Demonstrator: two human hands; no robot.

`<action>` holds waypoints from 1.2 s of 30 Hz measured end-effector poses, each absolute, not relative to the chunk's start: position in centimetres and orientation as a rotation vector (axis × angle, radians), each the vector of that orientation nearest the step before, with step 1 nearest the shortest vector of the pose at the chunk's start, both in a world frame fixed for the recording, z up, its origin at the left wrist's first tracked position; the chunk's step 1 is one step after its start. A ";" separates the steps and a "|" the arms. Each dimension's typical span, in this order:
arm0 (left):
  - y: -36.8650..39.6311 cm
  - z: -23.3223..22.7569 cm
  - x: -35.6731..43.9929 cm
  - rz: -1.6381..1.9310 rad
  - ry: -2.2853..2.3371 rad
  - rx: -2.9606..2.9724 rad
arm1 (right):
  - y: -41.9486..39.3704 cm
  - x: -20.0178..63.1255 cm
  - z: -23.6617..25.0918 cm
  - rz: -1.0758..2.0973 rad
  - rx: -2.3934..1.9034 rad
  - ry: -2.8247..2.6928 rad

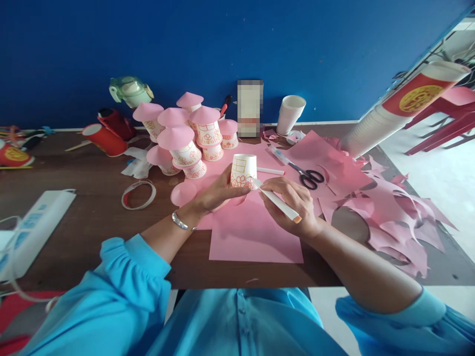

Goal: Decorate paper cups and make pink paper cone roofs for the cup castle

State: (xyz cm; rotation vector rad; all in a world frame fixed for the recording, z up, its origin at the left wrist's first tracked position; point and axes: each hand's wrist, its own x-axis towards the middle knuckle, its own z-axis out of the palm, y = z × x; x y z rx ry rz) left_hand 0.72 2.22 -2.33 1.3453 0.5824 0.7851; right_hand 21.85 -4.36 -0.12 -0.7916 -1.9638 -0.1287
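Viewing from the head camera, we identify the paper cup at the centre, above the pink sheet. Its wall is white, with a yellow-ochre window grid on the upper left part and red-orange flowers along the lower part. The white marker has an orange end, which points toward the wearer and to the right.

We note the following limits of view. The far side of the cup is out of sight, and most of the left fingers are hidden behind it. We cannot tell whether the marker's tip touches the wall or stops just short of it. A second pen lies behind the cup; its left end is covered. The tall cup stack hides part of the floor behind it.

We locate the cup within the left hand, to the right of the palm; the digits close around its left side and lower edge. The right hand has its fingers folded firmly about the marker, whose tip sits at the cup's lower right. We find the scissors just beyond the right hand, and decorated cups with pink cones beyond the left.
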 end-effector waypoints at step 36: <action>2.4 -2.6 0.4 0.788 0.444 1.164 | -4.4 21.8 0.3 -0.079 -0.726 -1.910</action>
